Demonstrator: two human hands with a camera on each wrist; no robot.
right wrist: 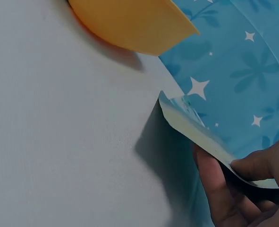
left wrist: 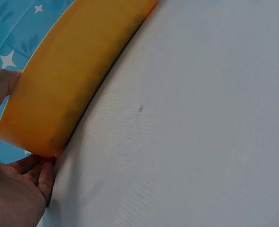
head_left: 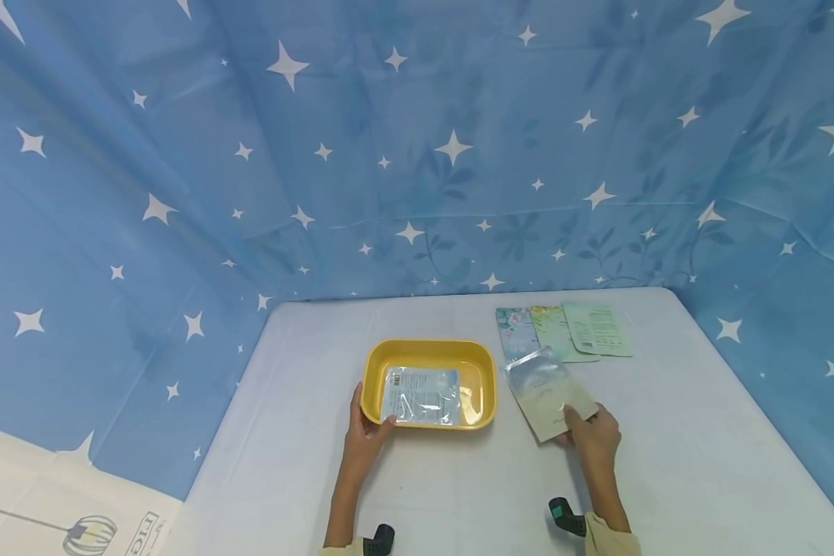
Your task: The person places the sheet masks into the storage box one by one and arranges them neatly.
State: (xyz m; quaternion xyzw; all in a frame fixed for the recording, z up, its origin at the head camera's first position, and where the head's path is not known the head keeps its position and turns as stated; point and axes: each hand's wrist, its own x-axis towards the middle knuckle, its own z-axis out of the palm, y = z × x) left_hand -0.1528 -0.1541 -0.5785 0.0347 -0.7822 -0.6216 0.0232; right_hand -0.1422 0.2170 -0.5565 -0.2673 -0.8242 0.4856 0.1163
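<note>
My left hand [head_left: 364,440] grips the near left corner of a yellow tray [head_left: 489,386]. In the left wrist view its thumb lies at the tray's rim and its fingers are low against the wall. Inside the tray lies a silvery-blue sachet [head_left: 420,395] with printed text. My right hand [head_left: 594,440] pinches a flat face-mask sachet [head_left: 545,394] at its near right corner, thumb on top and fingers underneath. This sachet is pale green-beige with a silvery-blue end, and in the right wrist view it is tilted and slightly bent, casting a shadow.
Behind the right hand, overlapping sachets lie on the table: a blue floral one [head_left: 517,332], a yellow-green one [head_left: 554,332] and a pale green one [head_left: 598,330]. The table [head_left: 459,494] has a white cover. A blue star-patterned curtain [head_left: 417,154] stands along its back and sides.
</note>
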